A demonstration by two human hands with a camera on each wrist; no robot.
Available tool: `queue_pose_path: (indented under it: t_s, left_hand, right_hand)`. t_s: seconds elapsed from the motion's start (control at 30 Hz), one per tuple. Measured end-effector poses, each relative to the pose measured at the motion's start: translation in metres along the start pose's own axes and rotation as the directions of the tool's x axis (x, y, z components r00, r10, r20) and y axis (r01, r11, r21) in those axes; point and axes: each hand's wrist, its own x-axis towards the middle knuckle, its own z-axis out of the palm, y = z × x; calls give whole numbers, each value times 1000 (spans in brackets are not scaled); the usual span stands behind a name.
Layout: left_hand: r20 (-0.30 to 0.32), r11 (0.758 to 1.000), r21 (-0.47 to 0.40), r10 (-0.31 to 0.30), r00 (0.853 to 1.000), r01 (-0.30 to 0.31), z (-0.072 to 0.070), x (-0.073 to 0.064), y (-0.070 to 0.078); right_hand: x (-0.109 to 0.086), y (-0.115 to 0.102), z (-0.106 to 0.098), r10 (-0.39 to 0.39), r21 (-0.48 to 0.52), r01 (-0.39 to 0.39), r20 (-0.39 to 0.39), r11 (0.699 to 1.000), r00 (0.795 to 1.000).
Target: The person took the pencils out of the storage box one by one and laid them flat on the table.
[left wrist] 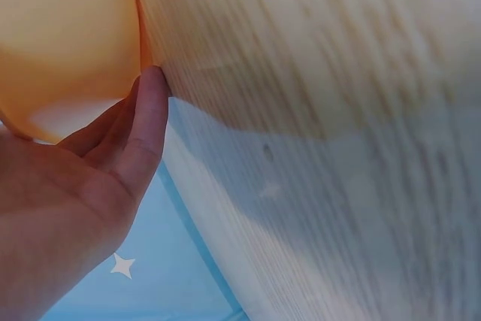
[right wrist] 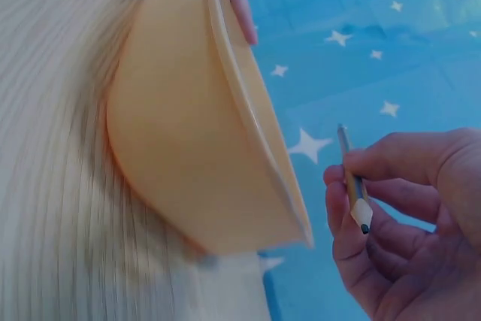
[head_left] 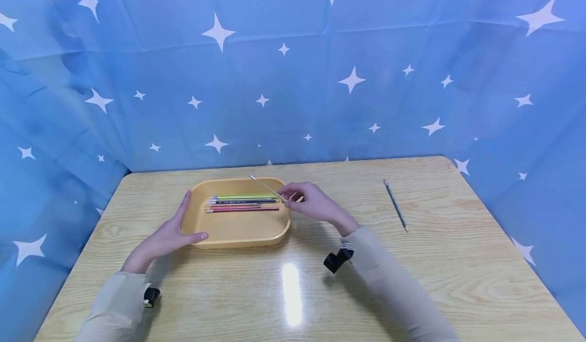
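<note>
Right hand's (head_left: 316, 202) grip: pinched on a sharpened pencil (head_left: 265, 187), slanting above the yellow tray's (head_left: 242, 227) right end. Left hand (head_left: 169, 237): fingers and thumb spread apart, against tray's left end. Risks I see: loose pinch, pencil twists and drops askew over the pencil row (head_left: 242, 203); uneven left push, tray skids on table (head_left: 229, 286).

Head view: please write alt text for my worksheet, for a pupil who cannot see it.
A person's right hand pinches a pencil above a yellow tray of pencils, while the left hand touches its left end. A dark pencil lies on the wooden table to the right; a blue, star-patterned cloth hangs behind.
</note>
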Motion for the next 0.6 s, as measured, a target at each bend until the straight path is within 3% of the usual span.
queue_pose_path:
  t_s: [0.23,0.6]
  left_hand:
    - [-4,1000,-5,15,1000,-15,0,1,1]
    - [-5,999,-20,24,1000,-24,-1,0,0]
  right_hand:
    - [-20,16,-19,5,-65,-9,-58,998,998]
    - [-51,46,-35,50,-104,-59,-88,993,995]
